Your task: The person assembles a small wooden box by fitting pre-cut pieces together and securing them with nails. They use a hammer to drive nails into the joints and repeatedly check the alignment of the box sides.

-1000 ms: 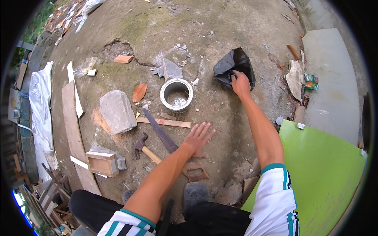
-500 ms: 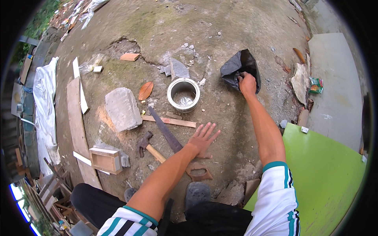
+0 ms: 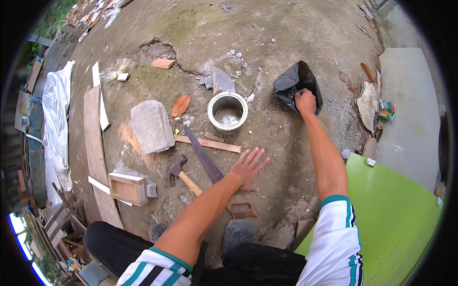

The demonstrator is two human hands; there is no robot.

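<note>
My right hand (image 3: 305, 101) reaches far forward and grips the edge of a black plastic bag (image 3: 290, 85) lying on the dirt ground. My left hand (image 3: 248, 168) rests flat on the ground with fingers spread, holding nothing. It lies just over a hand saw (image 3: 206, 161), whose wooden handle (image 3: 242, 208) shows near my knee. A hammer (image 3: 180, 174) with a wooden shaft lies left of the saw. A short metal ring (image 3: 227, 111) stands between the two hands.
A grey stone block (image 3: 151, 126), a thin wooden strip (image 3: 210, 143), a small wooden box (image 3: 127, 188), long planks (image 3: 95, 143) and a white tarp (image 3: 53, 109) lie to the left. A green board (image 3: 396, 214) and a concrete slab (image 3: 410, 105) are at right.
My right hand has stayed on the black bag and closed on its edge. The left hand stays flat on the ground. The view has shifted slightly.
</note>
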